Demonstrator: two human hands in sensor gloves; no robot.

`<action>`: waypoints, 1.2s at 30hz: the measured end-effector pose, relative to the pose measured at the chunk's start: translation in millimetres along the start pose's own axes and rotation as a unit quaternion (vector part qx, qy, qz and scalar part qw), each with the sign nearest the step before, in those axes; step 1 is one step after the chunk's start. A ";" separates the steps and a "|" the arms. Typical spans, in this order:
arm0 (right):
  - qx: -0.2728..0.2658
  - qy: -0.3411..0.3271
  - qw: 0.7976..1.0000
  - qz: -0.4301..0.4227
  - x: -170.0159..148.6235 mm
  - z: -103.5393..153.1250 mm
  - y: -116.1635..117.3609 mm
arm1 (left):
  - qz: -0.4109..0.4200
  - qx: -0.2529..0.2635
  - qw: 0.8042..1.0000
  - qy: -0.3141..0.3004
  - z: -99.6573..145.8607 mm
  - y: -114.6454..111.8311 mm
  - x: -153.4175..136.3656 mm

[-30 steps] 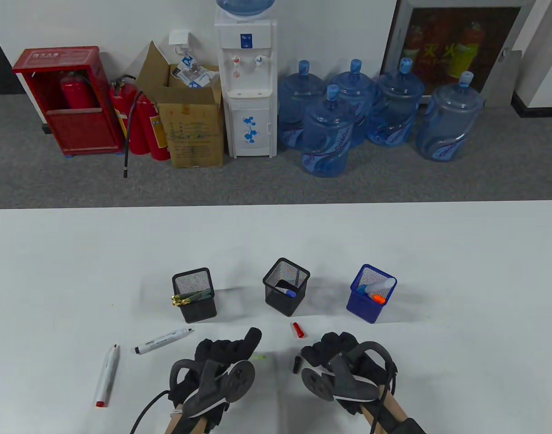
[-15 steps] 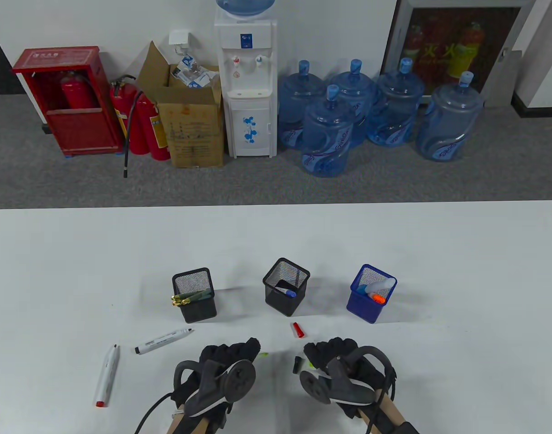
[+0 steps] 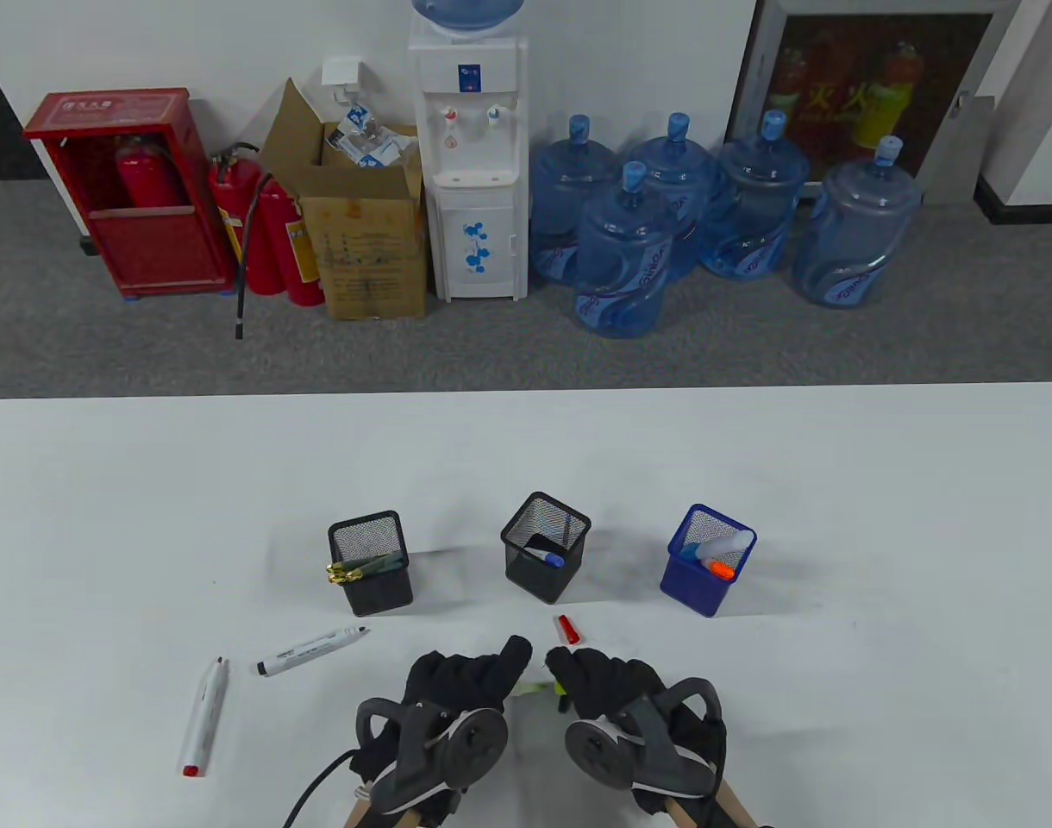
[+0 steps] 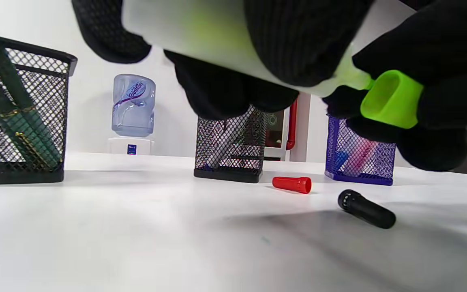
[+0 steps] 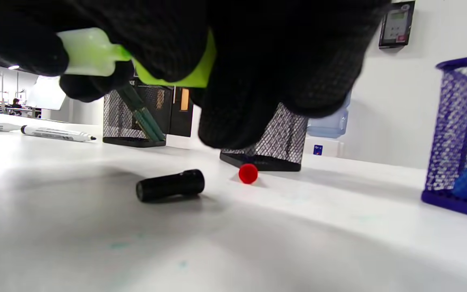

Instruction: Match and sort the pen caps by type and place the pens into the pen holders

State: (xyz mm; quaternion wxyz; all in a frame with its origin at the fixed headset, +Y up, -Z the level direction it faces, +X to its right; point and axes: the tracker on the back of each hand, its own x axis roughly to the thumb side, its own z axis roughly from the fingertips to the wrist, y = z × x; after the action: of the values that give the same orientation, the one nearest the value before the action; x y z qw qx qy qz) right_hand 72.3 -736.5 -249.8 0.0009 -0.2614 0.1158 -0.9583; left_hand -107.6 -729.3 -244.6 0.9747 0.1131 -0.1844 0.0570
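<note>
Highlighter (image 4: 201, 38): pale body with a green end, held off the table (image 3: 836, 517) between both hands, near its front edge. Long axis runs left to right, roughly level, slightly lower at the right. Left hand (image 3: 466, 686): fingers curled round the body. Right hand (image 3: 604, 681): fingers pinch the green cap (image 4: 391, 99), which meets the pen's end; whether it is fully seated cannot be told. Both hands touch the pen, so neither is nearer. Blue holder (image 3: 707, 561): ahead and to the right, closest to the right hand, already holding similar thick pens; judged the likely destination. Two black holders (image 3: 371, 565) (image 3: 545, 549): ahead, centre and left. Red cap (image 3: 566, 629) and black cap (image 4: 366, 209): loose on the table under and just ahead of the hands. Two white pens (image 3: 310, 651) (image 3: 203, 718): uncapped, left of the left hand.
</note>
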 end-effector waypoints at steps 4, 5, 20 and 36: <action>-0.008 0.001 1.000 -0.014 -0.4 -0.9 1.0 | -0.005 0.005 1.000 -0.007 -1.7 -1.4 8.3; -0.010 0.002 1.000 -0.021 0.0 -1.0 1.4 | -0.010 0.003 1.000 -0.011 -2.6 -2.0 11.0; -0.070 0.022 0.991 -0.115 -2.1 6.8 -13.2 | 0.062 0.037 0.997 -0.033 -3.1 5.9 31.9; -0.056 0.006 0.994 -0.094 -4.8 9.3 -1.2 | 0.052 -0.002 0.998 -0.035 -0.7 -7.5 19.4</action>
State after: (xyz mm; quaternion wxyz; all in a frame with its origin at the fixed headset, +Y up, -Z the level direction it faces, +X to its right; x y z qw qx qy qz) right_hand 81.1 -737.1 -244.1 -0.1042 -0.2648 0.1441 -0.9478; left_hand -88.3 -735.0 -239.5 0.9636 0.1029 -0.2240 0.1035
